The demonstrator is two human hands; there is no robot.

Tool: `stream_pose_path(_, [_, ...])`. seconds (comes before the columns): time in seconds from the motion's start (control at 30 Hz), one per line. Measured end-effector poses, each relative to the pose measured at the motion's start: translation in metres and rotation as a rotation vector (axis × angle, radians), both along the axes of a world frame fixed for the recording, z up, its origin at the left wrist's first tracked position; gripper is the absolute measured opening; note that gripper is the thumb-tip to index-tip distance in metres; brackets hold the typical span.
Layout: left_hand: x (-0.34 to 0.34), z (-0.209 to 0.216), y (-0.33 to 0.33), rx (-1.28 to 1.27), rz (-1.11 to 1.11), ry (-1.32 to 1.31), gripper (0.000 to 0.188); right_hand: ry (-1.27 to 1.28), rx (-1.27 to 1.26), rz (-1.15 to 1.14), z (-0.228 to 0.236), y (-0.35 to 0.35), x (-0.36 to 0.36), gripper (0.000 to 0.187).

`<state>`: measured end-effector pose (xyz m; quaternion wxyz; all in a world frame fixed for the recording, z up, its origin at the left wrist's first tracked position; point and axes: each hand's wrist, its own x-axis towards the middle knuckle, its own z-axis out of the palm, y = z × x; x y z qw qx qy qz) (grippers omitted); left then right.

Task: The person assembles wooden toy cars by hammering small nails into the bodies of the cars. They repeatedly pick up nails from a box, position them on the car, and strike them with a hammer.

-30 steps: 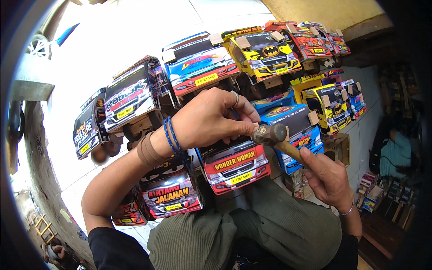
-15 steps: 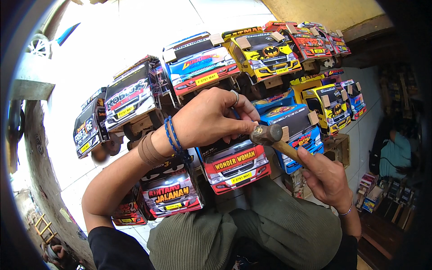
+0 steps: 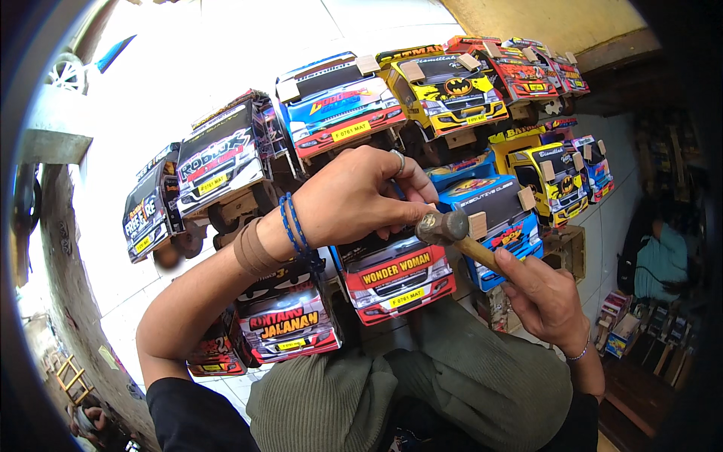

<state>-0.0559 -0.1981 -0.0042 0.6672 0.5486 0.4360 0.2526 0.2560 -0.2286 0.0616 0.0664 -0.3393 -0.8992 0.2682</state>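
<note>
My right hand (image 3: 544, 303) is closed round the wooden handle of a hammer (image 3: 444, 227). The hammer's metal head is right at the thumb tip of my left hand (image 3: 360, 194), above a red toy truck (image 3: 403, 277). That hand's thumb and fingers are pinched together over the truck's dark windscreen. Whatever they hold is hidden behind the hand and the hammer head. Just right of the hammer stands a blue toy truck (image 3: 493, 197), with a small wooden block (image 3: 526, 199) on its front and another block (image 3: 477, 224) beside the hammer head.
A curved row of toy trucks stands on the tiled floor beyond my hands, among them a yellow truck (image 3: 456, 92) and a blue-and-red one (image 3: 343, 113), both bearing wooden blocks. A white-and-red truck (image 3: 290, 322) sits near my left knee. At the right lie stacked wooden parts (image 3: 663, 343).
The hammer head has shifted very slightly left along the left thumb. The trucks appear nudged a little in the picture; both hands keep their grips.
</note>
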Motion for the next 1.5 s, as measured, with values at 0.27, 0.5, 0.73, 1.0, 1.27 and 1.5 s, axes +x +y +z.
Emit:
stream_pose_path(0.27, [0.0032,0.0009,-0.0005,0.008,0.027,0.013,0.028,-0.007,0.113,0.081,-0.0032,0.0012,0.0014,0.078])
stream_pose_path(0.5, [0.0027,0.0018,0.0002,0.026,0.005,0.051,0.027,-0.131,0.317,0.157,-0.0022,0.0014,0.0009,0.068])
stream_pose_path(0.73, [0.0018,-0.0009,-0.0009,-0.001,0.014,0.028,0.028,-0.130,0.315,0.204,0.0019,0.0026,-0.0037,0.068])
stream_pose_path(1.0, [0.0028,-0.0025,0.0004,0.047,0.017,0.009,0.025,-0.074,0.308,0.171,0.0019,0.0010,-0.0018,0.070])
stream_pose_path(1.27, [0.0016,0.0030,0.0011,0.000,0.012,0.029,0.024,-0.055,0.309,0.206,-0.0024,-0.0003,-0.0006,0.073])
stream_pose_path(1.5, [0.0018,-0.0003,-0.0002,0.037,0.027,0.019,0.024,-0.084,0.285,0.157,0.0031,-0.0019,-0.0041,0.073])
